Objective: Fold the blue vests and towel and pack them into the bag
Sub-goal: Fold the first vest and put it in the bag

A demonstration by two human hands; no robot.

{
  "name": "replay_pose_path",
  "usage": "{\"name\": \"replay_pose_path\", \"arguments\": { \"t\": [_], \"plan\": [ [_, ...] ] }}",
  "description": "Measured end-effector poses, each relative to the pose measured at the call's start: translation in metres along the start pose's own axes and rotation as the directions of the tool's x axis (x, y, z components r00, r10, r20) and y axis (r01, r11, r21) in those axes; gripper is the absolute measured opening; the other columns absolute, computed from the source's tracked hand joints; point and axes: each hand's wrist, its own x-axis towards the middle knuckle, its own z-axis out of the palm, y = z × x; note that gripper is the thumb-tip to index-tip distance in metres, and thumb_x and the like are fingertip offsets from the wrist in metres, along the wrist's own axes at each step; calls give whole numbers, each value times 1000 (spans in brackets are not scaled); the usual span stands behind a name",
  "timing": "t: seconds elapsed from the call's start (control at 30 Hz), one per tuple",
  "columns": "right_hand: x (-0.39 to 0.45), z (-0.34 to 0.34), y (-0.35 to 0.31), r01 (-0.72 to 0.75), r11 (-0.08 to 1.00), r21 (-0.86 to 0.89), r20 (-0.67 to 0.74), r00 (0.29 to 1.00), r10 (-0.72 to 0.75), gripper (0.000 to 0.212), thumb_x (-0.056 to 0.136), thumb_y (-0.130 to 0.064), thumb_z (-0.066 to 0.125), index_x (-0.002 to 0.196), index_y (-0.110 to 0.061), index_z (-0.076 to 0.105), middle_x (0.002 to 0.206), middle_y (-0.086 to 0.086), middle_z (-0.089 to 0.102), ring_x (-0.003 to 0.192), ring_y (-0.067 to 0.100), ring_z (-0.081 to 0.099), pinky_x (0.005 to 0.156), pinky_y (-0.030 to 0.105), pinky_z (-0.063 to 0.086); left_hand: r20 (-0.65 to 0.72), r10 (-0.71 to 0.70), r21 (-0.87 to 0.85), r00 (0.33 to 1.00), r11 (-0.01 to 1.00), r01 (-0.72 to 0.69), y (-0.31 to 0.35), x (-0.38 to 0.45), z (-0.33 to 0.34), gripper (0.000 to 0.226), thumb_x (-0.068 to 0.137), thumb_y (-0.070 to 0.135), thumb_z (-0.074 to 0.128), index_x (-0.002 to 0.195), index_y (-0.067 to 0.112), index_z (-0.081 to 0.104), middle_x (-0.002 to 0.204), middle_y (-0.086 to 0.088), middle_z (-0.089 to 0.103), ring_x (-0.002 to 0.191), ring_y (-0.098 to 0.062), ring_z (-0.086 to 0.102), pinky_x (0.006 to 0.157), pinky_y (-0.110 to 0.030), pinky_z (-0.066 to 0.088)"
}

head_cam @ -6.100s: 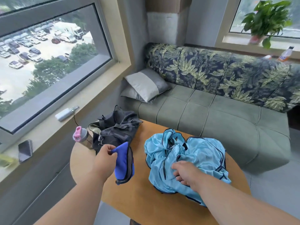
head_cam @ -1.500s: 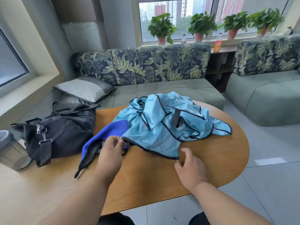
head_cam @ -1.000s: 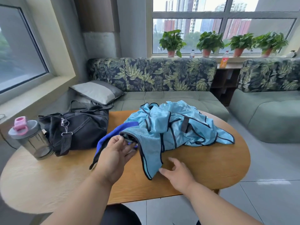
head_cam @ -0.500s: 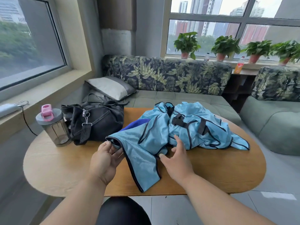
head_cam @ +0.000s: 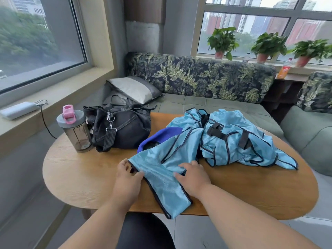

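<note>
A light blue vest with dark trim lies stretched toward the near edge of the wooden table. My left hand pinches its left edge, thumb on top. Fingers spread, my right hand lies flat on the same vest. A crumpled heap of more light blue vests sits behind, to the right. The dark blue towel peeks out from under the vests. At the table's back left stands the black bag, its top slumped.
A clear bottle with a grey lid and pink cap stands left of the bag. A leaf-patterned sofa with a grey pillow runs behind the table. A power bank lies on the windowsill.
One vest has been drawn out of the heap toward the near table edge. My right hand came down flat on it and my left hand shifted along its left edge.
</note>
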Motion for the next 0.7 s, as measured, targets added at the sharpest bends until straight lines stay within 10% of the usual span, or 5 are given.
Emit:
{"name": "replay_pose_path", "arguments": {
  "t": [0.23, 0.4, 0.7],
  "plan": [
    [-17, 3, 14, 10, 997, -79, -37, 999, -13, 38, 101, -58, 51, 129, -34, 61, 133, 0, 49, 126, 26, 45, 109, 38, 40, 161, 339, 601, 927, 711, -364, -23, -27, -5, 45, 86, 34, 76, 128, 38, 63, 125, 16, 58, 119, -8, 55, 108, -29, 44],
    [-35, -8, 34, -6, 996, -86, -22, 1000, 4, 31, 103, -49, 51, 125, -32, 64, 126, 1, 51, 120, 27, 50, 103, 37, 43, 530, 228, 620, 817, 553, -557, -37, -47, 20, 28, 96, 41, 65, 123, 41, 72, 124, 27, 62, 123, 1, 51, 112, -24, 41],
    [-72, -24, 62, -49, 966, 254, -115, 990, 80, 31, 108, -38, 44, 92, -14, 56, 77, 3, 61, 67, 23, 53, 63, 40, 41, 658, 20, 708, 752, 322, -628, -27, -56, 26, 65, 95, 26, 50, 156, 47, 41, 174, 8, 14, 162, -18, 4, 131, -44, 8]
  ]
}}
